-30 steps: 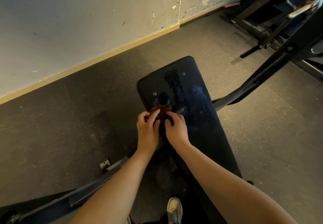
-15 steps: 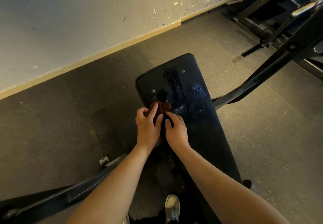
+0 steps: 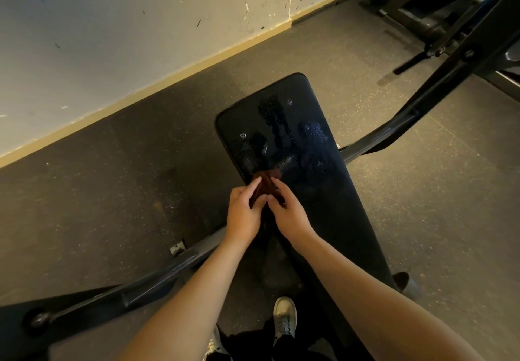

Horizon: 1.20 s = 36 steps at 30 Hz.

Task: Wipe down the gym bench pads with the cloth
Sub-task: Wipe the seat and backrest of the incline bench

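Observation:
A long black bench pad [image 3: 318,180] runs from the frame's centre toward the lower right, its far half speckled with wet droplets and smears. A small dark red-brown cloth [image 3: 266,182] lies bunched at the pad's left edge. My left hand [image 3: 243,214] and my right hand [image 3: 287,211] sit side by side over it, fingers curled round the cloth's near part, which is mostly hidden under them.
The bench's black steel frame bar [image 3: 394,127] crosses diagonally under the pad. More gym equipment [image 3: 439,17] stands at the upper right. A scuffed white wall [image 3: 126,36] with a yellow skirting runs along the left. My shoes [image 3: 285,318] rest on the speckled rubber floor.
Both hands have shifted slightly on the cloth, the fingers regathering it; the cloth stays at the pad's left edge. The view has drifted a little.

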Each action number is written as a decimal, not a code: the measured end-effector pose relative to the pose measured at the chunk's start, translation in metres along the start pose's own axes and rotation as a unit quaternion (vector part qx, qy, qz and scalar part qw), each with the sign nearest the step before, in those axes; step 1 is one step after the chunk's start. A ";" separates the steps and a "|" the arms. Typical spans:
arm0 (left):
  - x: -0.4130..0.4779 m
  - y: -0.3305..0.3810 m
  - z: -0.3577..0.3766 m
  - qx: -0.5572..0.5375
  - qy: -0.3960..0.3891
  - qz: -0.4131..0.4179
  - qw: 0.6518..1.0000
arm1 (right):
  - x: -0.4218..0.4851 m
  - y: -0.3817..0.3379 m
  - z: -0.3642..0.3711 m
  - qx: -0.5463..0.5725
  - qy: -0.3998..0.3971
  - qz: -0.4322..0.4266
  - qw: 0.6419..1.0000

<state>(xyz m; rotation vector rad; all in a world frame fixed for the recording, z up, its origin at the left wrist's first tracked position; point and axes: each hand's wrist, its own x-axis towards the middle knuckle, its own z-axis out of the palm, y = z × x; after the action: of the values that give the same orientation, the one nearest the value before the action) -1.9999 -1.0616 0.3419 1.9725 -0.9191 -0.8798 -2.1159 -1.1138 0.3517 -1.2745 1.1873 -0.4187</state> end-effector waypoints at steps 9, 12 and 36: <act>-0.012 0.036 0.007 -0.054 -0.004 0.004 0.999 | -0.020 -0.004 -0.036 0.068 0.085 -0.001 0.994; -0.013 0.048 0.010 -0.052 0.000 0.006 0.999 | -0.023 -0.010 -0.049 0.068 0.121 -0.004 0.990; 0.017 0.067 0.059 0.030 -0.091 0.011 0.995 | 0.010 0.000 -0.074 0.168 0.127 0.003 0.977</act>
<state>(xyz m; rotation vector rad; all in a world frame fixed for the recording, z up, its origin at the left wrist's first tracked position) -2.0589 -1.1260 0.3668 1.9524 -1.0788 -1.0428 -2.1747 -1.1587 0.3587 -0.9430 1.2692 -0.7632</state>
